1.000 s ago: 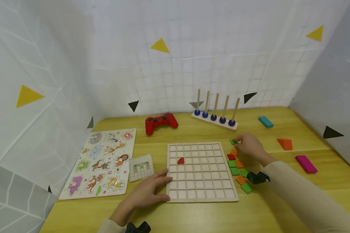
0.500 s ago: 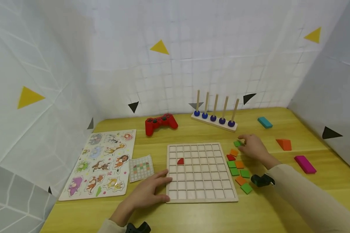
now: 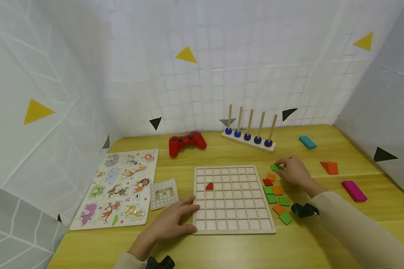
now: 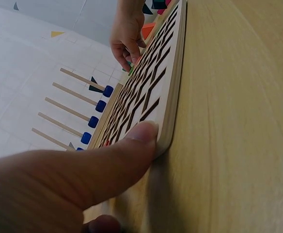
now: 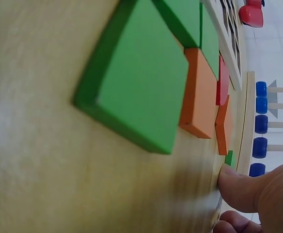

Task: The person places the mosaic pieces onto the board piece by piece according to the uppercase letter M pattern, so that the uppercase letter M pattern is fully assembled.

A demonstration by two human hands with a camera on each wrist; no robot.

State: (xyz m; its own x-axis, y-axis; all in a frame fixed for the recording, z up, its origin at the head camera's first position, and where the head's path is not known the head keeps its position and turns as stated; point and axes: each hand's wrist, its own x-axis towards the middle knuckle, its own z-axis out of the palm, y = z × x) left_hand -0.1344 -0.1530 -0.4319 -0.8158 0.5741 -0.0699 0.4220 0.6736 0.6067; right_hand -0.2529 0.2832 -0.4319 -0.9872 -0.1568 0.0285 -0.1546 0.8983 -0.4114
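Note:
In the head view, my left hand [image 3: 171, 220] rests at the left edge of a wooden grid board [image 3: 235, 231]; in the left wrist view its thumb [image 4: 141, 133] lies on the board's corner. A red quarter-circle tile [image 3: 209, 186] sits in one cell of the grid. Beyond the board's right side, my right hand [image 3: 294, 172] pinches a small green square tile [image 3: 274, 167] on the table, thumb and fingertips at its right side. The right wrist view shows the thumb [image 5: 238, 189] against that green tile [image 5: 230, 158]. Its fingers are partly hidden there.
Several green, orange and red tiles [image 3: 285, 218] lie right of the board. A pattern card [image 3: 165, 203] and an animal puzzle [image 3: 129, 221] lie left. Behind are a red game controller [image 3: 187, 142] and a peg stand [image 3: 247, 141]. Blue [image 3: 308, 142], orange [image 3: 330, 168] and magenta [image 3: 354, 191] blocks lie right.
My right hand has shifted slightly right and toward me, and the green tile at its fingertips has moved the same way. The left hand stays at the board's edge.

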